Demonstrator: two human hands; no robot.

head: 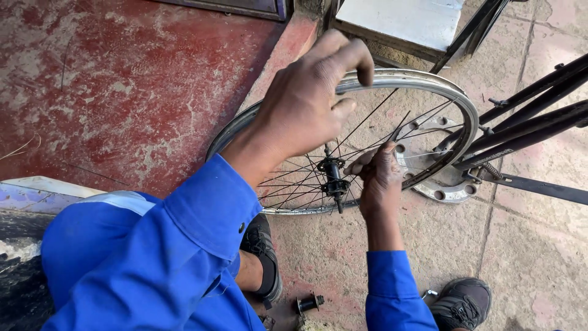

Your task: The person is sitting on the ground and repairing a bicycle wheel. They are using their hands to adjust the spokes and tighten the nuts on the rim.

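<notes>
Bare wheel (373, 116) upright on paved ground, steadied at rim by left hand (303, 101), fingers loosely curled, not clamped. Right hand (378, 178) pinched on spokes (367, 138) near hub (334, 178). Risk: wheel tipping or rolling under loose rim contact; fingers nipped between crossing spokes.

Bare wheel (367, 141) stands on edge on the paved floor (533, 257), mid-frame, hub (334, 178) at its centre. Left hand (306, 101) over the wheel's upper left, fingers at the rim. Right hand (378, 178) just right of the hub, among the spokes. Flat perforated disc (444, 190) on the floor behind the wheel's right side. Bicycle frame tubes (533, 122) further right. Two shoes (263, 257) (462, 303) below the wheel; small threaded part (309, 302) on the floor between them.
</notes>
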